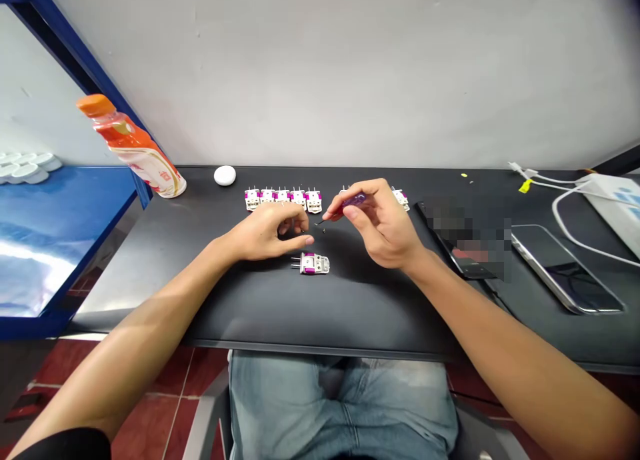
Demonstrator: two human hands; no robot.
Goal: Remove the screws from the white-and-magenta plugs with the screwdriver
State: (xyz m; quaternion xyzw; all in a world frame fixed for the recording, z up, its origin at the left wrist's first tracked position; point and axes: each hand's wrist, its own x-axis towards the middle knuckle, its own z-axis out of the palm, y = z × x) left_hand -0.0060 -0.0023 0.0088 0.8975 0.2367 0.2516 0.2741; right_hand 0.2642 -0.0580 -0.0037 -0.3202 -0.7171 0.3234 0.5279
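Note:
My right hand [383, 227] is closed around the purple handle of a small screwdriver [356, 200], its thin shaft pointing left and down. The shaft's tip is close to a few tiny dark screws [323, 231] on the black table. My left hand [267, 232] rests at the left of these bits, fingers curled and thumb apart from them; nothing clear shows in its grasp. Just below lies a white and purple plug part [314, 263], its metal prongs pointing left. Behind my left hand stand several similar plug parts [313, 201] in a row, and my right hand partly hides more [401, 199].
An orange-capped bottle [135, 147] and a white round object [225, 175] are at the back left. On the right lie a dark phone [440, 240], a silver-edged phone [567, 270], white cables [563, 210] and a white box [617, 207]. The table's front edge [320, 350] is above my lap.

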